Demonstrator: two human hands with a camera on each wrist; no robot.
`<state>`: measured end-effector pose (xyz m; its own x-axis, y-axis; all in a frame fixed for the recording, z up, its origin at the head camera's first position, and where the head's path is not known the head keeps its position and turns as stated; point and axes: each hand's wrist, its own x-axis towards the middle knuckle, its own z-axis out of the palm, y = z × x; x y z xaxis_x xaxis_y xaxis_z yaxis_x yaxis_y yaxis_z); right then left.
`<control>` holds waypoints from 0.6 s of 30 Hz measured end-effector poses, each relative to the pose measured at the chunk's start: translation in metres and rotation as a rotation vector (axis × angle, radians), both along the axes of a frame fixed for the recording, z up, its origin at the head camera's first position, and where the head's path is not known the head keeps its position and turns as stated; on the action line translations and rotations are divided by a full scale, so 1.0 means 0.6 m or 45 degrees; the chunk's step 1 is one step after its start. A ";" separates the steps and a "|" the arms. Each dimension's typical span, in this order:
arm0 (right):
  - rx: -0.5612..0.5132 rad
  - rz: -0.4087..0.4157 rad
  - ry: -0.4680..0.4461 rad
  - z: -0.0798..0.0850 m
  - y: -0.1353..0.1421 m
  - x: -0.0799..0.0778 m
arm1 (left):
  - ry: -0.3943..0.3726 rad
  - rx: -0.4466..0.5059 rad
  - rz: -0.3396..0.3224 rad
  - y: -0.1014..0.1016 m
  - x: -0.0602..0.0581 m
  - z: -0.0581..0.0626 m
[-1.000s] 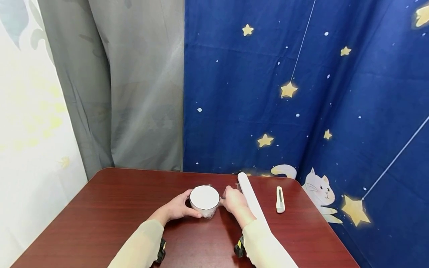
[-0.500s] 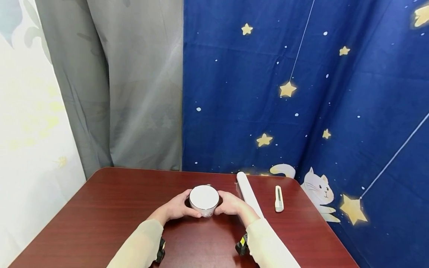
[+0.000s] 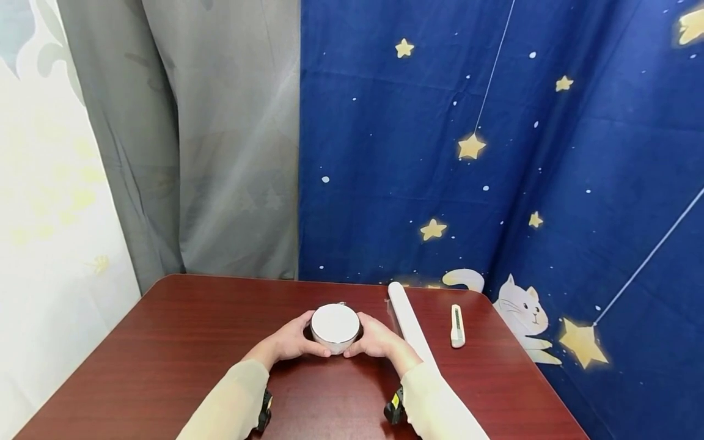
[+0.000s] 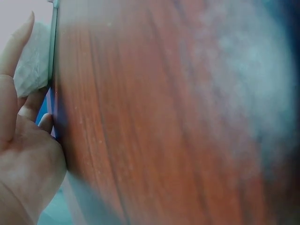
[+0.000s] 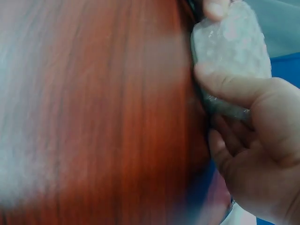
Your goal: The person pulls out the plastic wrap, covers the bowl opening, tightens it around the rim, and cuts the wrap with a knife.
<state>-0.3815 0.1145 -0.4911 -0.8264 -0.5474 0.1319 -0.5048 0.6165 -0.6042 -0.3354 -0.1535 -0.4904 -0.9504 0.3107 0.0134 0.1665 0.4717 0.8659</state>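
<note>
In the head view, a round white container (image 3: 334, 322) with a flat white top stands between my two hands near the middle of the table. Clear, bubbly plastic wrap (image 5: 232, 44) covers its side in the right wrist view. My left hand (image 3: 290, 340) grips its left side, thumb at the front and fingers round the back. From the right, my right hand (image 3: 378, 337) holds it the same way. The two thumbs nearly meet at the front. In the left wrist view, the wrapped side (image 4: 35, 63) shows behind the thumb. Most of the far fingers are hidden.
A long white roll (image 3: 409, 318) lies to the right, partly behind my right forearm. Beyond it, a white utility knife (image 3: 458, 327) rests on the reddish-brown table (image 3: 209, 318). Grey and blue curtains (image 3: 385, 153) hang behind the far edge.
My right hand has moved left from beside the roll, where it pulled at clear wrap, onto the container's right side. My left hand has kept its hold.
</note>
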 end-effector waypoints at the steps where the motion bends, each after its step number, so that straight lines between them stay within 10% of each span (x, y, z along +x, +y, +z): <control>1: -0.002 -0.007 0.015 0.001 0.000 -0.001 | 0.000 0.003 0.001 0.000 0.000 0.000; 12: -0.260 -0.221 -0.209 0.023 -0.022 0.018 | 0.011 0.003 -0.004 -0.001 -0.002 0.002; 18: -0.094 -0.026 -0.203 0.039 -0.015 -0.001 | 0.012 -0.005 -0.031 -0.001 -0.012 -0.001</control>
